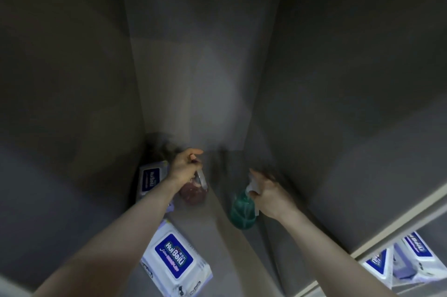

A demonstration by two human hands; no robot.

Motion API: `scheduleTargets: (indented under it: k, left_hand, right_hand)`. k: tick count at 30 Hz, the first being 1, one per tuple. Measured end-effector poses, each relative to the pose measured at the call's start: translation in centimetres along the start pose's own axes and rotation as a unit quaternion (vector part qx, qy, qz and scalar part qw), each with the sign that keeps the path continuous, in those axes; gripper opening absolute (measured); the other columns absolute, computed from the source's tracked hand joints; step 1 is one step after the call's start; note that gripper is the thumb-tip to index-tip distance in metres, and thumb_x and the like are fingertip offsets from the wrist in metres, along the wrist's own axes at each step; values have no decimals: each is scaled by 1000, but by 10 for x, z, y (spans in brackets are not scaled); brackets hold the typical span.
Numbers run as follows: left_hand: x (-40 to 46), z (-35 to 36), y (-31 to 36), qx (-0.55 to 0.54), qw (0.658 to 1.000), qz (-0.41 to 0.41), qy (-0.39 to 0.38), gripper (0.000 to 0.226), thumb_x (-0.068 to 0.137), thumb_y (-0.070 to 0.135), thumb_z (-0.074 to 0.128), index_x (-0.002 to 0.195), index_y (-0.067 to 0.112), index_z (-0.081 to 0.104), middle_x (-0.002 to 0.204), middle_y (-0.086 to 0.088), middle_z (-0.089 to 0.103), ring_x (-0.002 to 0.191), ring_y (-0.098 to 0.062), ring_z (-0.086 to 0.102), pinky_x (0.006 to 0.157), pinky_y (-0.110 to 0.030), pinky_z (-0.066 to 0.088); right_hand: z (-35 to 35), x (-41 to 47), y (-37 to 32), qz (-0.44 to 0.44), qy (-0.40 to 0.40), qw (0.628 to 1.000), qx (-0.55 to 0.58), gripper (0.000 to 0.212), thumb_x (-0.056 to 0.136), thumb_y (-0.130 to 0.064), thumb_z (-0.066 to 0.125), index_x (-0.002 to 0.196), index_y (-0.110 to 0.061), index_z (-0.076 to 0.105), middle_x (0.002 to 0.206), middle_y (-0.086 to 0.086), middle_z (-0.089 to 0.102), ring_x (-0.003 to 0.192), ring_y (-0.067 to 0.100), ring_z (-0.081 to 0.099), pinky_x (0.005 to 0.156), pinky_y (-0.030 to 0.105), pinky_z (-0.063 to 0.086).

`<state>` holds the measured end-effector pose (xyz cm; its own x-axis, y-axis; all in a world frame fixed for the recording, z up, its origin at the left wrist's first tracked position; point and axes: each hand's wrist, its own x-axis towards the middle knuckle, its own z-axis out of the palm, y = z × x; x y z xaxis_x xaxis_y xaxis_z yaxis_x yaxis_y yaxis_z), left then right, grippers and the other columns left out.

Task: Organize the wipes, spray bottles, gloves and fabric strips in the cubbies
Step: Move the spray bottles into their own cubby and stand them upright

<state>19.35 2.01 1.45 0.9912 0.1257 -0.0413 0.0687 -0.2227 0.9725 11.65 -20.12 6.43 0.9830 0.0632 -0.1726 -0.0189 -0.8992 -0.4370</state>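
Observation:
Both arms reach deep into a dim grey cubby. My left hand (185,166) grips the white trigger head of a pink spray bottle (193,191), which stands on the cubby floor. My right hand (271,194) grips the trigger head of a green spray bottle (242,208) to the right of it. Two white wipes packs with blue labels lie along the left wall: one far pack (151,179) beside my left hand, one near pack (175,258) under my left forearm.
The cubby's grey back wall (200,79) and side walls close in on three sides. A pale shelf edge (396,224) runs at the lower right, with more wipes packs (411,260) in the neighbouring cubby below it.

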Motion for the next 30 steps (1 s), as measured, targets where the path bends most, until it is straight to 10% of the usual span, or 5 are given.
scheduleTargets:
  k: [3, 8, 12, 18, 30]
  left_hand:
    - [-1, -2, -3, 3, 1000, -16, 11, 37, 86, -11, 54, 122, -3, 54, 76, -4, 50, 64, -14, 49, 45, -12, 44]
    - [1, -15, -10, 173, 984, -38, -34, 47, 80, 17, 66, 126, 13, 55, 115, -14, 67, 106, -31, 64, 90, -43, 52]
    - [-32, -14, 33, 364, 930, 9, -53, 74, 83, 37, 61, 148, 22, 28, 149, -14, 37, 136, -30, 39, 107, -39, 39]
    - [-109, 9, 95, 259, 953, 64, -142, 50, 81, 37, 70, 128, 28, 56, 126, -3, 63, 116, -20, 58, 104, -34, 43]
    - [-264, 78, 146, 319, 937, 117, -84, 45, 75, 45, 73, 116, 30, 65, 110, 4, 64, 97, -12, 64, 90, -35, 52]
  right_hand:
    - [-10, -5, -5, -7, 15, 1000, 9, 62, 95, -27, 52, 150, -32, 23, 157, 3, 25, 141, 20, 32, 111, 29, 34]
    - [-22, -25, -11, -18, 37, 999, 13, 63, 93, -29, 52, 149, -31, 24, 156, 0, 29, 140, 19, 34, 108, 27, 35]
    - [-27, -52, -13, -34, 61, 998, 10, 61, 91, -30, 54, 147, -33, 30, 150, 1, 39, 134, 21, 43, 105, 28, 39]
    - [-39, -90, -11, -51, 55, 997, -2, 63, 91, -37, 51, 147, -38, 23, 150, 4, 37, 136, 24, 40, 105, 33, 39]
    - [-90, -192, 67, -182, 16, 981, 65, 45, 87, -44, 57, 131, -40, 49, 121, -7, 65, 111, 20, 61, 96, 37, 48]
